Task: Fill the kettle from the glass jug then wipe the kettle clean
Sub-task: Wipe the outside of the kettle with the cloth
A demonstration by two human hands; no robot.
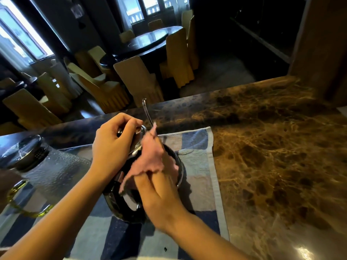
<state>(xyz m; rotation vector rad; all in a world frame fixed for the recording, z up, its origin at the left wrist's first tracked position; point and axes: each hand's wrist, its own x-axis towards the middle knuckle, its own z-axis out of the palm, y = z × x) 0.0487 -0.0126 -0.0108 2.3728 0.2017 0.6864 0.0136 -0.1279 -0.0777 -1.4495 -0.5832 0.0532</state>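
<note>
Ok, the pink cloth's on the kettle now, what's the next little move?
Probably sweep the pink cloth on around the kettle body: the right hand presses it there while the left hand steadies the top.

A dark kettle (120, 201) stands on a blue-and-white checked towel (199, 166) spread over the brown marbled surface (272, 147). The left hand (112, 145) is curled around the kettle's lid knob, its fingers (131, 122) closed on it. The right hand (161, 199) presses a pink cloth (150, 158) against the kettle's top, the cloth blurred. A thin curved spout (146, 111) rises at 12 o'clock from the kettle. At 9 o'clock, just beside the left forearm, stands a textured glass jug (56, 171) with a dark lid (24, 152) and a yellowish handle (22, 207). Beyond the surface, covered chairs (139, 79) ring a round dining table (148, 42).
</note>
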